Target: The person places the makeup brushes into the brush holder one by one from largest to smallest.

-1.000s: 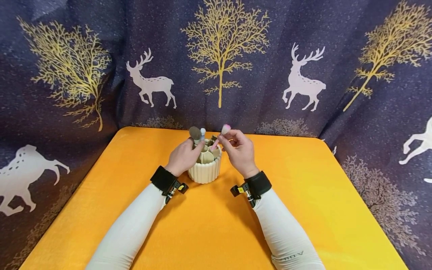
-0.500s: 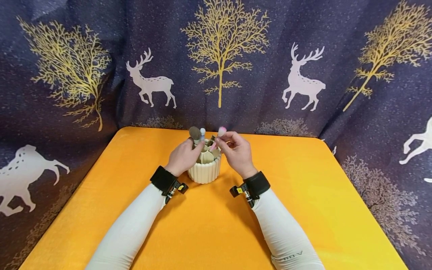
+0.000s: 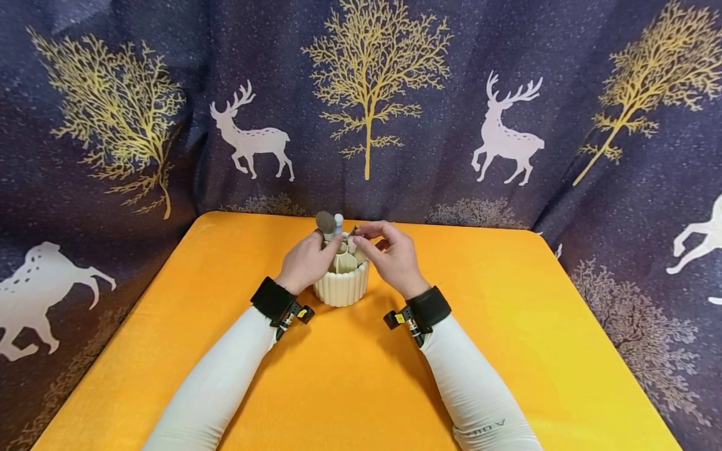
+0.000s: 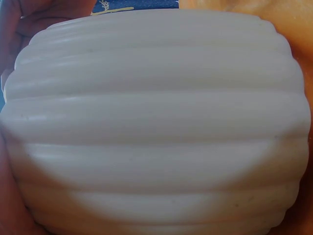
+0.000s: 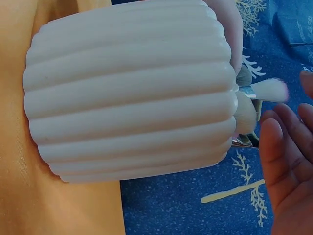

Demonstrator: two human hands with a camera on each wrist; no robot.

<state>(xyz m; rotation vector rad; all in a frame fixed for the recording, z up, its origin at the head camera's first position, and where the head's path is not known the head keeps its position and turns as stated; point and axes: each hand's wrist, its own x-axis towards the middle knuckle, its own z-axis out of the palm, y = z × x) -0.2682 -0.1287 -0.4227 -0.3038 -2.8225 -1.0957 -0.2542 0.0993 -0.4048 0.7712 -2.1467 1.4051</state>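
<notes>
A cream ribbed brush holder (image 3: 341, 289) with inner compartments stands on the table. My left hand (image 3: 306, 262) grips its left side at the rim. In the left wrist view the ribbed wall (image 4: 161, 117) fills most of the picture. My right hand (image 3: 397, 258) hovers over the right part of the opening, its thumb and fingers apart in the right wrist view. Just beside those fingertips, a makeup brush (image 5: 271, 90) with white, pink-tipped bristles stands in the holder. A large grey-brown brush (image 3: 325, 222) and a pale blue-white tip (image 3: 338, 220) rise near my left hand.
Orange cloth covers the table (image 3: 350, 382). Behind it hangs a dark blue curtain (image 3: 429, 150) printed with trees and deer. Another pale brush head (image 5: 246, 116) pokes out of the holder in the right wrist view.
The pink brush has gone down and left into the holder, and my right hand has moved left with it, its fingers now parted from the brush. My left hand stays put.
</notes>
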